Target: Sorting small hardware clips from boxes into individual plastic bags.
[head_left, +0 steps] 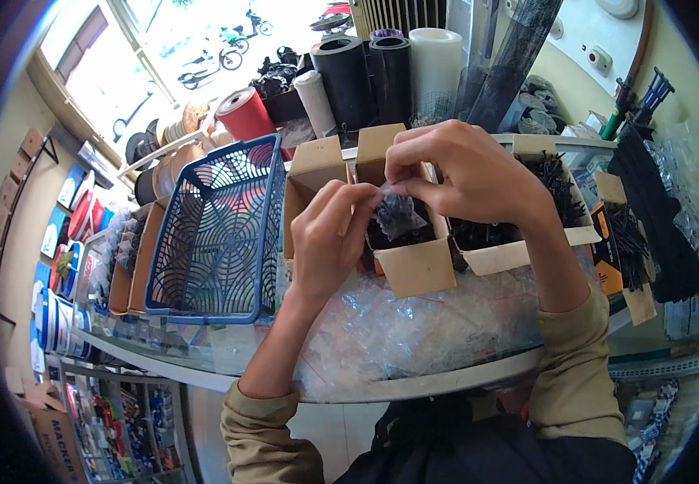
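Note:
Between my two hands hangs a small clear plastic bag (399,216) with dark small parts inside. My left hand (323,234) pinches the bag's top edge from the left. From the right, my right hand (466,173) pinches the same top edge, its fingers bent and closed. Below the bag stands an open cardboard box (418,270) holding black small parts, its front flap folded down. Nearer me, a heap of empty clear zip bags (414,331) covers the glass counter. What exactly the dark parts are, I cannot make out.
An empty blue plastic basket (216,234) stands left of the boxes. To the right are a white-edged box (519,246) of black parts and an orange-black box (611,242) with black sticks. Black rolls (341,85), a clear roll (436,68) and a red roll (245,114) line the back.

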`<state>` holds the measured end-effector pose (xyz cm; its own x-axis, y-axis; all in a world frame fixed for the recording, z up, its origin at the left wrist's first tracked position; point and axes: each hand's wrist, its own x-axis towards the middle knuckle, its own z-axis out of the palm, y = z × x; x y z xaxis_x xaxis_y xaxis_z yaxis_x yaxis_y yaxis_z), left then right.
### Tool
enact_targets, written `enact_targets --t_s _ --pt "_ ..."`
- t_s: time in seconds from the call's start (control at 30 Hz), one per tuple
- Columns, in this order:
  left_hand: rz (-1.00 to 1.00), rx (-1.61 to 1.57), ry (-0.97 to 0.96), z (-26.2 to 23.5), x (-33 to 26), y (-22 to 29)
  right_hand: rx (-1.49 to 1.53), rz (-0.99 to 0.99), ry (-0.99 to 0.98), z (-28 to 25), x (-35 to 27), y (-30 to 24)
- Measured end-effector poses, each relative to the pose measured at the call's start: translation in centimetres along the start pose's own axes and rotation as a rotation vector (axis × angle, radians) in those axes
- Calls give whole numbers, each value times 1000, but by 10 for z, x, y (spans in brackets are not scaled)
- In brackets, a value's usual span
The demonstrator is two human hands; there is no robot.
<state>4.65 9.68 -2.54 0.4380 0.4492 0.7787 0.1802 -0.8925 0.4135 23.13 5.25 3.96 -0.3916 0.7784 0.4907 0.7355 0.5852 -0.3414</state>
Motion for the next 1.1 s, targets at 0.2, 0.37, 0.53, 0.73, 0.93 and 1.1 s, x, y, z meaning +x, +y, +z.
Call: enact_targets --t_s 0.2,0.37,0.53,0.73,0.93,1.1 --pt "-105 -55 80 -1 3 -4 83 74 30 -2 1 6" --pt "-25 44 64 -3 0 -4 145 123 -1 -2 2 -3" --pt "14 57 33 -2 -1 -6 42 138 -22 8 1 -1" --pt "52 51 28 -1 3 0 -163 -110 6 9 2 2" --pt "201 163 4 1 1 -10 27 93 -114 2 -1 2" --pt "191 130 30 -3 -3 -6 113 84 -134 3 5 -5"
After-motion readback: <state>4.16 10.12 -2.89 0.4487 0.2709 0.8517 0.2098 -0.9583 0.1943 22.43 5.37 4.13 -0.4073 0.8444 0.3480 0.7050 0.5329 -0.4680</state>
